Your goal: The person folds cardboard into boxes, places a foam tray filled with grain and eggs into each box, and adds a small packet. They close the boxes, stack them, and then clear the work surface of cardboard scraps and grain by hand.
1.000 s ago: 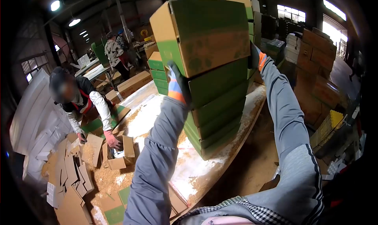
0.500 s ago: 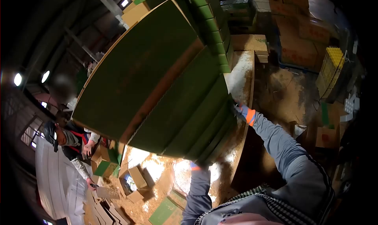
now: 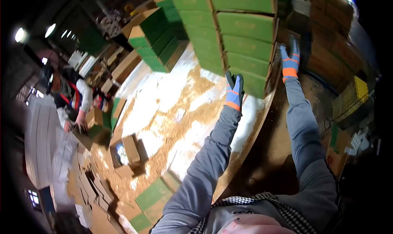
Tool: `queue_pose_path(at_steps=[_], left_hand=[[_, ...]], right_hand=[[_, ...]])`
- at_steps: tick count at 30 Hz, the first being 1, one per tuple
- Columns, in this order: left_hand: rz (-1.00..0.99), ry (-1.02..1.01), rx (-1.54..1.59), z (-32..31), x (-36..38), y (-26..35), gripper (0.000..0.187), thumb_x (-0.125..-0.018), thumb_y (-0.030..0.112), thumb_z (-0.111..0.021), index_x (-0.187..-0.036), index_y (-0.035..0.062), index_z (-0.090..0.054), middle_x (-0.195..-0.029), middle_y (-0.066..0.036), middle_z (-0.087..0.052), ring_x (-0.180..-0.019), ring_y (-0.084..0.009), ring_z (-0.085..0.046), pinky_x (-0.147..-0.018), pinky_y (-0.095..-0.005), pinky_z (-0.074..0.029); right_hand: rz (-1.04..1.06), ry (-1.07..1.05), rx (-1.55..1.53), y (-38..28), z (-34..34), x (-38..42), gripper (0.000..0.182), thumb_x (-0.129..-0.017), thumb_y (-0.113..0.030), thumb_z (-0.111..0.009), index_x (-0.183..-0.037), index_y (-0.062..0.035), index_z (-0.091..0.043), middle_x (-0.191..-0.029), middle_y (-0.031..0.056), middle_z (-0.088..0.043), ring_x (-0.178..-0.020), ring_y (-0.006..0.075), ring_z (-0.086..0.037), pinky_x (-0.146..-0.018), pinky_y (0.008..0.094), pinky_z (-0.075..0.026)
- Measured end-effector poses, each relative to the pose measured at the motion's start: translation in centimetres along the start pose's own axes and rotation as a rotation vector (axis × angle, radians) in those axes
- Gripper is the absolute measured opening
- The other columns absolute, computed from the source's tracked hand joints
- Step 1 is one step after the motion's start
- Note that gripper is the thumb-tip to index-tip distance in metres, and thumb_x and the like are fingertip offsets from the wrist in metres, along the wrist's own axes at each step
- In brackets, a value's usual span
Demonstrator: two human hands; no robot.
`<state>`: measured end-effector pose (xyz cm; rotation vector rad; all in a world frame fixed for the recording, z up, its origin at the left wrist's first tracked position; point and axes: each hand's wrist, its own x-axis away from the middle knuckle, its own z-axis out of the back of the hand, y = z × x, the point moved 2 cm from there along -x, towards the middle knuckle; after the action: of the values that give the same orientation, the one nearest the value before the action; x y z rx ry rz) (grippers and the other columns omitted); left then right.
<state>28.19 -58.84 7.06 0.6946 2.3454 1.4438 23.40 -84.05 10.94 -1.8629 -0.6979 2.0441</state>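
Both gloved hands reach up to a stack of green cartons [image 3: 241, 33] standing on a sawdust-strewn table [image 3: 172, 99]. Left hand [image 3: 234, 91] is flat, fingers spread wide, against the stack's lower front, near the bottom carton. Right hand [image 3: 290, 58] is open too, fingers up, at the stack's right side; contact unclear. A second green stack [image 3: 157, 41] stands further back. A co-worker [image 3: 69, 99] bends over loose cardboard boxes [image 3: 127, 152] at left
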Motion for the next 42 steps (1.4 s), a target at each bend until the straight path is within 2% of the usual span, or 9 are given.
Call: queue_pose_path(at_steps=[4, 8, 12, 18, 24, 29, 34, 40, 42], left_hand=[[-0.488, -0.01, -0.057, 3.8, 20.3, 18.8, 0.066, -0.091, 0.033, -0.048, -0.142, 0.0033, -0.016, -0.124, -0.017, -0.052, -0.116, -0.0289, -0.05, -0.101, -0.0446, -0.036], [-1.168, 0.082, -0.161, 12.4, 37.8, 30.1, 0.067, -0.087, 0.028, -0.053, -0.14, 0.0018, -0.021, -0.122, -0.019, -0.051, -0.115, -0.028, -0.049, -0.103, -0.0433, -0.032], [-1.388, 0.275, -0.284, 17.5, 54.2, 34.3, 0.066, -0.085, 0.029, -0.054, -0.138, 0.0028, -0.025, -0.123, -0.019, -0.05, -0.114, -0.0289, -0.049, -0.102, -0.0444, -0.033], [-1.589, 0.466, -0.341, 27.1, 75.9, 37.7, 0.064, -0.083, 0.031, -0.056, -0.135, 0.0042, -0.031, -0.124, -0.02, -0.049, -0.113, -0.0301, -0.05, -0.1, -0.046, -0.034], [-1.753, 0.603, -0.384, 32.9, 84.8, 41.8, 0.062, -0.08, 0.033, -0.058, -0.131, 0.0056, -0.037, -0.125, -0.02, -0.047, -0.112, -0.0313, -0.05, -0.097, -0.0476, -0.035], [-1.737, 0.721, -0.56, 33.1, 82.2, 41.4, 0.061, -0.078, 0.035, -0.06, -0.129, 0.0067, -0.042, -0.126, -0.02, -0.046, -0.111, -0.0324, -0.05, -0.096, -0.0489, -0.036], [-0.676, 0.206, -1.586, 29.9, 66.0, 27.2, 0.067, -0.079, 0.046, -0.054, -0.132, 0.0071, -0.041, -0.137, -0.018, -0.038, -0.124, -0.0325, -0.038, -0.097, -0.0502, -0.031], [-0.551, 0.149, -1.644, 32.3, 64.9, 23.4, 0.068, -0.081, 0.052, -0.042, -0.136, 0.0121, -0.037, -0.14, -0.01, -0.036, -0.124, -0.0265, -0.04, -0.094, -0.0465, -0.034], [-0.561, 0.08, -1.73, 33.4, 65.7, 23.5, 0.041, -0.074, 0.042, -0.052, -0.101, 0.011, -0.059, -0.099, -0.005, -0.058, -0.094, -0.0224, -0.054, -0.076, -0.0388, -0.039]], right_hand=[[-0.409, -0.071, -0.768, -10.6, 0.8, 13.0, 0.042, -0.089, -0.003, -0.048, -0.13, 0.0029, -0.042, -0.132, 0.0103, -0.046, -0.118, 0.0181, -0.045, -0.1, 0.03, -0.036], [-0.986, -0.988, -1.118, -25.1, -3.0, 34.1, 0.045, -0.09, -0.005, -0.049, -0.133, 0.001, -0.038, -0.131, 0.0096, -0.046, -0.12, 0.0174, -0.043, -0.101, 0.0293, -0.034], [0.231, -1.752, -0.839, -48.8, 3.1, 42.5, 0.08, -0.077, -0.051, -0.06, -0.138, -0.0075, -0.031, -0.14, 0.02, -0.031, -0.131, 0.038, -0.025, -0.108, 0.0451, -0.021], [1.576, -1.861, -0.295, -63.9, 14.4, 56.6, 0.102, -0.064, -0.07, -0.053, -0.142, -0.0119, -0.022, -0.144, 0.0274, -0.019, -0.133, 0.0444, -0.016, -0.106, 0.0559, -0.01], [1.429, -1.914, -0.578, -66.5, 16.8, 56.3, 0.072, -0.076, -0.012, -0.052, -0.141, -0.0197, -0.021, -0.133, 0.0288, -0.036, -0.115, 0.0411, -0.047, -0.091, 0.0476, -0.043], [0.62, -2.03, -0.963, -75.5, 9.9, 41.7, 0.07, -0.08, -0.009, -0.049, -0.143, -0.0034, -0.017, -0.144, 0.0223, -0.023, -0.134, 0.0338, -0.024, -0.11, 0.0383, -0.019], [-0.601, -2.294, -0.78, -76.4, 1.9, 42.2, 0.07, -0.087, -0.026, -0.059, -0.142, -0.0066, -0.02, -0.127, 0.0089, -0.046, -0.112, 0.015, -0.043, -0.096, 0.0313, -0.036], [-0.054, -2.027, -1.003, -68.9, -3.2, 41.2, 0.072, -0.086, -0.029, -0.058, -0.142, -0.0055, -0.02, -0.141, 0.0109, -0.033, -0.126, 0.0169, -0.031, -0.103, 0.0317, -0.029], [-0.039, -1.931, -1.063, -69.0, -3.5, 38.9, 0.083, -0.08, -0.023, -0.064, -0.145, -0.0085, -0.013, -0.144, 0.0104, -0.029, -0.128, 0.0164, -0.03, -0.102, 0.0315, -0.032]])
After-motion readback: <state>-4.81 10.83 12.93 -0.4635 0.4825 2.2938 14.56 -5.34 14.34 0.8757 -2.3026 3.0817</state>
